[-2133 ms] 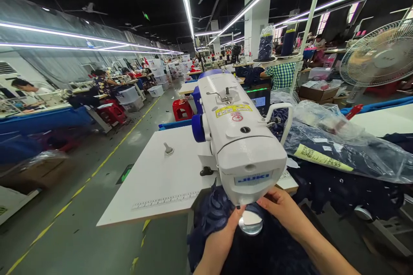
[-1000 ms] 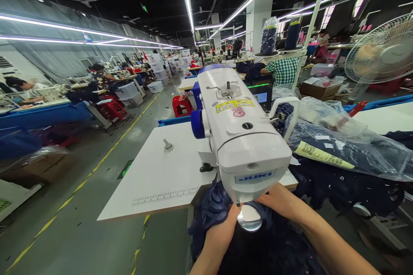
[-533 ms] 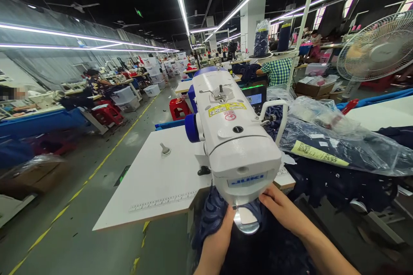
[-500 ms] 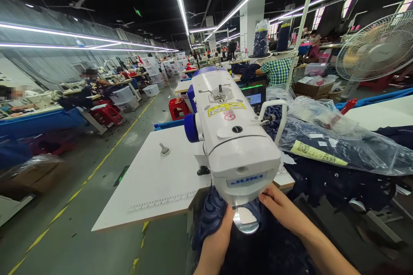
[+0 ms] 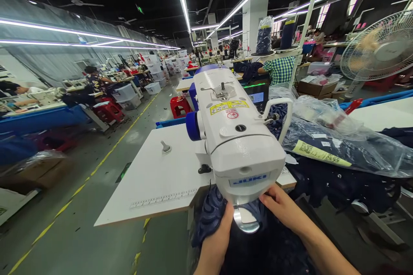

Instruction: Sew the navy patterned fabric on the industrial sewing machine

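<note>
A white sewing machine with a blue handwheel stands in front of me, its head hiding the needle area. Dark navy patterned fabric drapes round the machine's narrow bed, whose lit metal end shows beneath the head. On the left of the bed, my left hand is closed on the fabric, thumb pointing up toward the head. My right hand grips the fabric on the other side, close under the head's right edge; its fingertips are partly hidden by the machine and cloth.
The white table with a printed ruler extends left. At right lie plastic-wrapped dark garments with a yellow label, and a large fan stands behind. Thread cones rise above. A person in a checked shirt sits ahead; an aisle runs left.
The view has shifted slightly, so the machine and table appear a little farther right. Both hands keep their hold on the fabric in nearly the same place.
</note>
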Demonstrator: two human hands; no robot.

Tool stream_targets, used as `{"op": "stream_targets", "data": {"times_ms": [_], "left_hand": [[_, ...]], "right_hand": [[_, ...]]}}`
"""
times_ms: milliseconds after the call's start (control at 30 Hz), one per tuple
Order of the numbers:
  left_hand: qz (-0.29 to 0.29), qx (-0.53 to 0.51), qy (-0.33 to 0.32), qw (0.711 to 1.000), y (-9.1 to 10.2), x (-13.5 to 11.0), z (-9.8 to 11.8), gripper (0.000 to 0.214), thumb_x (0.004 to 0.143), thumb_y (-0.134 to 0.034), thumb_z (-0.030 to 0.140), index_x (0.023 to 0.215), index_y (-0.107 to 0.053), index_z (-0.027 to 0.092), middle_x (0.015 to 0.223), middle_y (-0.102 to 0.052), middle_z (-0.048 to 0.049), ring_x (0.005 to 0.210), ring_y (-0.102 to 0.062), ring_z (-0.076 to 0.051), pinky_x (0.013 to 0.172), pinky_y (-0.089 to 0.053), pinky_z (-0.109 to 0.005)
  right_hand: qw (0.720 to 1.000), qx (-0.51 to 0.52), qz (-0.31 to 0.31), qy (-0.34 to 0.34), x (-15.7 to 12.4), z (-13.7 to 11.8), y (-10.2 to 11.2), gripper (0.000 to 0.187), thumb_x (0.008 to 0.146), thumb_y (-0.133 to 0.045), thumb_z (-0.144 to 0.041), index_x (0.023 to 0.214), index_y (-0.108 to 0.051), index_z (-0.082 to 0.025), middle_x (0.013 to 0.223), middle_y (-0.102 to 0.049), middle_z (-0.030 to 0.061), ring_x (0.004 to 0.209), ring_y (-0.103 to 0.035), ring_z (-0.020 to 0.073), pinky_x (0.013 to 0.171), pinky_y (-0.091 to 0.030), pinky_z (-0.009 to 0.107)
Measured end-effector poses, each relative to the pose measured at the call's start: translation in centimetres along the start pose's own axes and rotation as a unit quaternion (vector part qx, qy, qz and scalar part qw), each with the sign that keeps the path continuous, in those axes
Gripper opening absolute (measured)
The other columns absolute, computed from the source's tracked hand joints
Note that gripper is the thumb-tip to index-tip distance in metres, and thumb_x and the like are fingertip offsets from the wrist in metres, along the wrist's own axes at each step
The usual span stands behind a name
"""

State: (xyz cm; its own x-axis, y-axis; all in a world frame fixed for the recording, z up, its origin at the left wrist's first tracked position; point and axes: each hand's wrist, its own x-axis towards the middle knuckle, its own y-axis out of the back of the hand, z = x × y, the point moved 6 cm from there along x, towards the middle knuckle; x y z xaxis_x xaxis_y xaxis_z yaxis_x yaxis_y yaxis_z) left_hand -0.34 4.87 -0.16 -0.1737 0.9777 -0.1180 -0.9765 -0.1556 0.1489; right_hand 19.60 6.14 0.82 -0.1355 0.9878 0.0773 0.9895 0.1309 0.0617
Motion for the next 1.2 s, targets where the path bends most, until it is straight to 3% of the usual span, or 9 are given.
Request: {"op": "stream_targets", "data": {"times_ms": [267, 500, 633, 1000, 1200], "left_hand": [[-0.026, 0.041, -0.026, 0.998, -0.2, -0.2, 0.5, 0.045, 0.084, -0.058, 0.045, 0.127, -0.054, 0.033, 0.141, -0.05, 0.003, 0.129, -0.046, -0.022, 0.116, -0.028, -0.04], [-0.023, 0.075, -0.017, 0.997, 0.0, -0.4, 1.9, 0.043, 0.084, -0.057, 0.044, 0.123, -0.059, 0.024, 0.135, -0.055, -0.0037, 0.13, -0.045, -0.024, 0.114, -0.031, -0.041], [-0.041, 0.096, -0.035, 0.994, -0.2, -0.5, 3.0, 0.044, 0.085, -0.055, 0.043, 0.126, -0.056, 0.025, 0.137, -0.054, -0.0021, 0.127, -0.047, -0.023, 0.112, -0.033, -0.039], [-0.007, 0.114, -0.102, 0.988, -0.1, -0.3, 3.5, 0.032, 0.082, -0.06, 0.036, 0.113, -0.065, 0.03, 0.119, -0.066, 0.0025, 0.115, -0.055, -0.022, 0.11, -0.037, -0.039], [-0.013, 0.081, -0.054, 0.995, 0.0, -0.4, 3.8, 0.035, 0.083, -0.058, 0.037, 0.118, -0.063, 0.029, 0.125, -0.063, 0.0022, 0.118, -0.054, -0.022, 0.111, -0.035, -0.036]], "right_hand": [[1.0, -0.005, 0.014, -0.008, -0.2, 0.3, 0.1, 0.007, 0.084, -0.047, -0.018, 0.088, -0.047, -0.024, 0.077, -0.047, -0.0032, 0.075, -0.046, 0.016, 0.083, -0.041, 0.032], [0.999, -0.007, 0.013, -0.033, -0.4, 0.2, 0.2, 0.004, 0.085, -0.048, -0.021, 0.089, -0.047, -0.024, 0.08, -0.049, -0.0022, 0.075, -0.048, 0.0161, 0.078, -0.042, 0.03], [1.0, -0.007, 0.018, -0.021, -0.2, 0.0, 0.2, 0.005, 0.085, -0.049, -0.021, 0.088, -0.049, -0.024, 0.08, -0.051, -0.0018, 0.075, -0.049, 0.0161, 0.078, -0.042, 0.03], [0.999, -0.012, 0.029, -0.012, 0.0, 0.0, 0.2, 0.004, 0.084, -0.049, -0.021, 0.087, -0.05, -0.023, 0.08, -0.055, -0.0004, 0.076, -0.052, 0.0172, 0.081, -0.045, 0.032], [0.999, -0.028, 0.037, -0.014, -0.1, 0.0, 0.4, 0.003, 0.085, -0.051, -0.023, 0.087, -0.053, -0.022, 0.082, -0.059, 0.0008, 0.079, -0.055, 0.0183, 0.081, -0.047, 0.032]]}}
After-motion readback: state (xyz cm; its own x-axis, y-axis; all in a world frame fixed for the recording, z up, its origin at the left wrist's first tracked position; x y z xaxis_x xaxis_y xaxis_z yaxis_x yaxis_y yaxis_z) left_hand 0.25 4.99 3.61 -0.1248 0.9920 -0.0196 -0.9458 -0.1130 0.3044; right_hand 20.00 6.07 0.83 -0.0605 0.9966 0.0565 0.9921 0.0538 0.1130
